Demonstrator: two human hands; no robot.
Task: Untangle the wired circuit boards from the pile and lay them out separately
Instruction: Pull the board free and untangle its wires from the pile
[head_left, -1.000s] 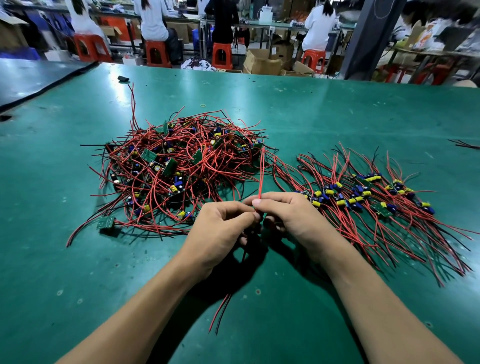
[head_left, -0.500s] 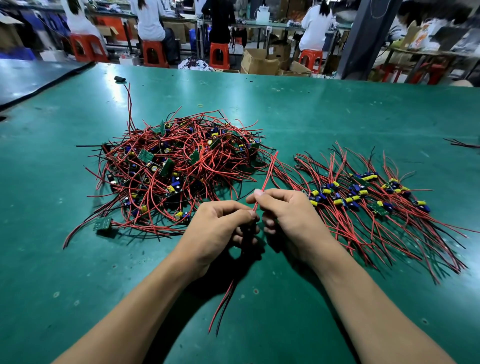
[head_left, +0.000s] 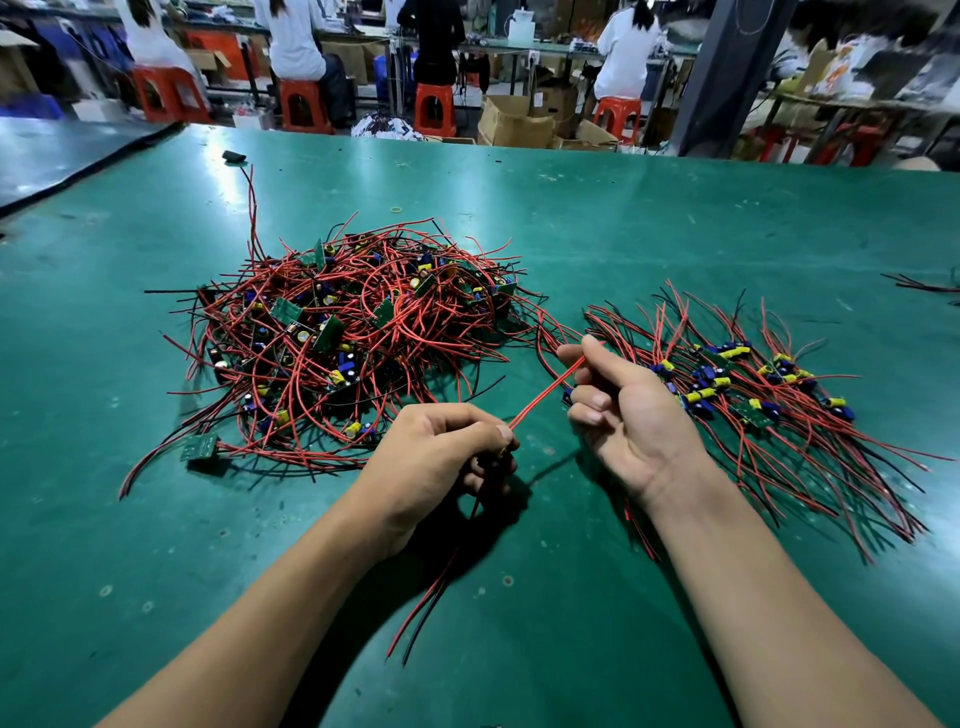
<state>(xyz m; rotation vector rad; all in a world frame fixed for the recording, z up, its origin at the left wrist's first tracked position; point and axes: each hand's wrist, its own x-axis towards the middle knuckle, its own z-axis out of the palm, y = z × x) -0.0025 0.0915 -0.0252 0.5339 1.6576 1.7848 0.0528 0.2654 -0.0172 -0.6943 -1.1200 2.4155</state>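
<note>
Pulling our right hand (head_left: 631, 423) away from our left hand (head_left: 441, 454), we stretch a red wire (head_left: 540, 401) straight between pinching fingers (head_left: 571, 356); it looks freed from the pile (head_left: 337, 332).

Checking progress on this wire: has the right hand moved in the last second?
Yes: the right hand, pinching the red wire, shifted right toward the laid-out boards.
</note>
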